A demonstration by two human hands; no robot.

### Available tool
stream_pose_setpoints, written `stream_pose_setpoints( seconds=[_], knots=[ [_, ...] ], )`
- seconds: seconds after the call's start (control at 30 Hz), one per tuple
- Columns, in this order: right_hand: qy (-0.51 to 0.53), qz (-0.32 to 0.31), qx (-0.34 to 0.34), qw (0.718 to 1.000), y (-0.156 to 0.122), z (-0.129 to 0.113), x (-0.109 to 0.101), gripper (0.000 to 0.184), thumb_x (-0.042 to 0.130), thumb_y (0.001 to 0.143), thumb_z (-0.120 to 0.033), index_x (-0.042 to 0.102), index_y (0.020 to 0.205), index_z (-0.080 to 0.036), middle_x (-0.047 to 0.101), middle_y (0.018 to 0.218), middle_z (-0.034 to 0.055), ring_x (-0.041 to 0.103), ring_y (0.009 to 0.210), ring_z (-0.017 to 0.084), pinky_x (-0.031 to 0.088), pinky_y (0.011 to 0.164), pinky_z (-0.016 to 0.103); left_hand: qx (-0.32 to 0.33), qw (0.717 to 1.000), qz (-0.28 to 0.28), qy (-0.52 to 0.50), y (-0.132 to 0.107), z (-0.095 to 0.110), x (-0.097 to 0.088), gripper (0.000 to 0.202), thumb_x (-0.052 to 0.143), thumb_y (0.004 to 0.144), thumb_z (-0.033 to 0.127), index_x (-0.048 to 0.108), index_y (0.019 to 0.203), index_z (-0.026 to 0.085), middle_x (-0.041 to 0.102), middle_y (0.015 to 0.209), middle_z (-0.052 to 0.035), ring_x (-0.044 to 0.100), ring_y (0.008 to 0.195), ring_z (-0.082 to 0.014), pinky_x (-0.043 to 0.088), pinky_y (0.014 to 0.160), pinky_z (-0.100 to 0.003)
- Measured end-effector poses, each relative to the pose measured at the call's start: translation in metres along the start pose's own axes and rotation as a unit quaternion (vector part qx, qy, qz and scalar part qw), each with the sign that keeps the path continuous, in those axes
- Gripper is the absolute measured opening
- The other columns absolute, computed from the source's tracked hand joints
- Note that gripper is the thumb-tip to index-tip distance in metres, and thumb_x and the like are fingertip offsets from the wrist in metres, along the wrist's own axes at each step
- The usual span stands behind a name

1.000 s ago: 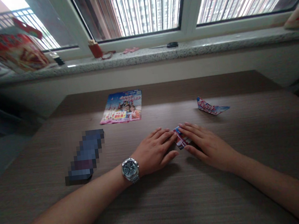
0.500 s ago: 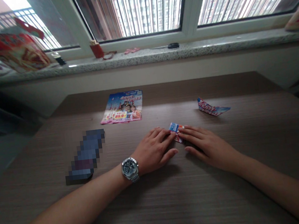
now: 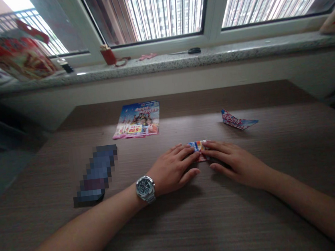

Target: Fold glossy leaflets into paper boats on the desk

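Observation:
A small folded piece of printed paper (image 3: pixel 200 147) lies flat on the table, blue, orange and red on its visible face. My left hand (image 3: pixel 176 166), with a silver watch on its wrist, rests its fingertips on the paper's left side. From the other side my right hand (image 3: pixel 230 160) presses its fingers on the right part. Both hands are palm down with fingers stretched out and thumbs apart, gripping nothing. Fingers cover the paper's left and right edges. Farther right stands a folded paper shape (image 3: pixel 237 121) with raised ends, in similar colours.
A stack of printed flyers (image 3: pixel 138 120) lies at the back left of the table (image 3: pixel 179 229). Left of my forearm is a dark, pixelated flat object (image 3: pixel 97 173). Scissors (image 3: pixel 193 51), a red box (image 3: pixel 108 55) and a red food bag (image 3: pixel 23 55) are on the windowsill.
The folded paper has turned on the table, its top edge now nearly level instead of slanted. My right hand has shifted slightly right; my left hand has barely moved.

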State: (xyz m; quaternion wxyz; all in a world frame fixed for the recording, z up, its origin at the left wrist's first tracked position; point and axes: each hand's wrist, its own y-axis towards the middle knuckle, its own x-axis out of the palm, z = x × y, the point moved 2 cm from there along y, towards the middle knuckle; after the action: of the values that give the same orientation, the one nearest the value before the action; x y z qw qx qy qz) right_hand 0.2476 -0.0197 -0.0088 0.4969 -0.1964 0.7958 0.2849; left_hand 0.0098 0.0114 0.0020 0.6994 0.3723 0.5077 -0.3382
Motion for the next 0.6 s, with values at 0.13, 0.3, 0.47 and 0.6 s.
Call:
stream_pose_setpoints(
  seconds=[0.13, 0.3, 0.47, 0.6],
  knots=[
    [-0.015, 0.012, 0.004, 1.0, -0.0007, -0.0004, 0.0008, 0.043, 0.051, 0.1, -0.033, 0.054, 0.142, -0.023, 0.052, 0.151, 0.0125, 0.045, 0.141, 0.029, 0.043, 0.113, 0.052, 0.003, 1.0, -0.002, 0.007, 0.0, 0.0032, -0.0007, 0.051, 0.041, 0.103, 0.047, 0.048, 0.145, 0.018, 0.054, 0.139, -0.0133, 0.048, 0.133, -0.0282, 0.034, 0.12, -0.046],
    [-0.015, 0.016, -0.008, 1.0, -0.0007, -0.0008, 0.0027, 0.048, 0.051, 0.101, -0.032, 0.049, 0.147, -0.024, 0.05, 0.152, 0.0114, 0.044, 0.143, 0.028, 0.042, 0.114, 0.052, -0.005, 1.0, -0.011, 0.026, 0.0, 0.0058, -0.0015, 0.053, 0.04, 0.103, 0.05, 0.047, 0.145, 0.018, 0.053, 0.139, -0.0138, 0.051, 0.124, -0.0299, 0.039, 0.114, -0.049],
    [-0.004, 0.0, -0.012, 1.0, 0.0001, -0.001, 0.0047, 0.05, 0.05, 0.101, -0.032, 0.044, 0.151, -0.025, 0.051, 0.152, 0.0094, 0.044, 0.142, 0.027, 0.041, 0.115, 0.053, -0.001, 1.0, -0.015, 0.021, 0.0004, 0.0074, -0.0021, 0.048, 0.043, 0.102, 0.049, 0.052, 0.14, 0.02, 0.054, 0.137, -0.0123, 0.051, 0.121, -0.0295, 0.044, 0.108, -0.048],
    [0.004, -0.004, -0.018, 1.0, 0.0005, -0.0008, 0.0045, 0.05, 0.051, 0.101, -0.03, 0.044, 0.151, -0.027, 0.051, 0.152, 0.008, 0.047, 0.141, 0.026, 0.039, 0.116, 0.053, 0.005, 1.0, -0.003, 0.009, 0.0007, 0.007, -0.0021, 0.044, 0.046, 0.102, 0.046, 0.054, 0.138, 0.022, 0.054, 0.136, -0.0125, 0.052, 0.12, -0.0275, 0.046, 0.105, -0.045]
  ],
)
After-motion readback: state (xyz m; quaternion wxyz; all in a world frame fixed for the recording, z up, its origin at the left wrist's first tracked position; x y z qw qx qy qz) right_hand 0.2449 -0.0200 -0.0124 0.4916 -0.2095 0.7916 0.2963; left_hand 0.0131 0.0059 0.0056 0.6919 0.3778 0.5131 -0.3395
